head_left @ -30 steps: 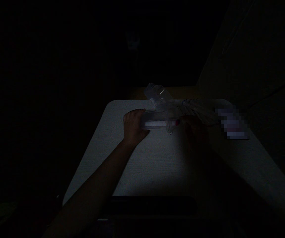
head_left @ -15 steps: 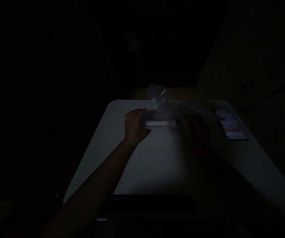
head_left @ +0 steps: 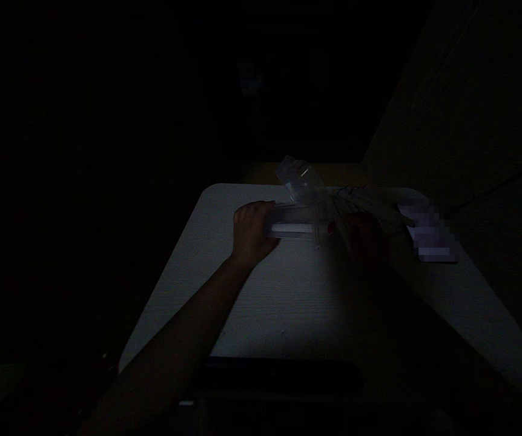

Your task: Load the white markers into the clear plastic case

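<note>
The scene is very dark. My left hand is closed round the left end of a long clear plastic case lying on a white table. The case's clear lid stands tilted up behind it. Something white with a red end lies inside the case. My right hand sits in shadow at the case's right end, beside a bunch of pale sticks or pens fanning to the right. Its fingers are too dark to read.
A blurred-out pale item lies at the table's right edge. A dark flat object lies along the near edge of the table. A wall rises on the right. The surroundings are black.
The view has shifted slightly, so everything sits a little further right. The lid looks tilted lower. Both hands stay at the ends of the case.
</note>
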Demonstrator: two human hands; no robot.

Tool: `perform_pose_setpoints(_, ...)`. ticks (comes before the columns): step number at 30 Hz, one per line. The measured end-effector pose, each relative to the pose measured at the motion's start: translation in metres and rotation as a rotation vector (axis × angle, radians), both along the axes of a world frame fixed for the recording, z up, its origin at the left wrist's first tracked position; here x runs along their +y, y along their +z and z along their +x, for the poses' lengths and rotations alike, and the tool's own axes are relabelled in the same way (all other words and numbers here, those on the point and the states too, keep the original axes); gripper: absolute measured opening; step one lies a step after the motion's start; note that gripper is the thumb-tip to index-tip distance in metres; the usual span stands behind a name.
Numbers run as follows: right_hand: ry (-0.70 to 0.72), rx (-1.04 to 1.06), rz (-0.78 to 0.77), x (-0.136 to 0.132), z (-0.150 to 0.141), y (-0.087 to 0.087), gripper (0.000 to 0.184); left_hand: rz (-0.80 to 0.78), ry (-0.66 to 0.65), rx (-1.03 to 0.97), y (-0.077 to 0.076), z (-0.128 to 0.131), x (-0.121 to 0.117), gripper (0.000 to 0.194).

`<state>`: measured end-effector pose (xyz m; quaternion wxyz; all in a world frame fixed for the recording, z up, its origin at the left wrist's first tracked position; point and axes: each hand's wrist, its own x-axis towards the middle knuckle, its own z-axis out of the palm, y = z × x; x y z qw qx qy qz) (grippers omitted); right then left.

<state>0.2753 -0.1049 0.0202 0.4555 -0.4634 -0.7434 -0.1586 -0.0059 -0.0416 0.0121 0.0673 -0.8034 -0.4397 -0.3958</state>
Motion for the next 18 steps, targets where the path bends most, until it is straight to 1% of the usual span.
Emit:
perform_pose_setpoints(4,-0.025,-0.013,-0.022,-0.0013,0.0004,-0.0007,0.031,0.044,-0.001,0.001,-0.0008,0.0002,0.0003,0.066)
perform_pose_setpoints(10,0.020,-0.017,-0.009,-0.0035,-0.0033,0.0043,0.030,0.044,-0.001,0.010,-0.0008,-0.0001,-0.0001,0.066)
perform_pose_setpoints(15,0.004,-0.011,-0.025,-0.0063,-0.0069,0.0049,0.029,0.101,-0.020,0.024,0.0007,-0.0006,-0.0026,0.064)
perform_pose_setpoints(18,0.016,-0.013,-0.019,-0.0079,-0.0084,0.0052,0.030,0.103,-0.007,0.021,0.0004,-0.0009,-0.0030,0.062)
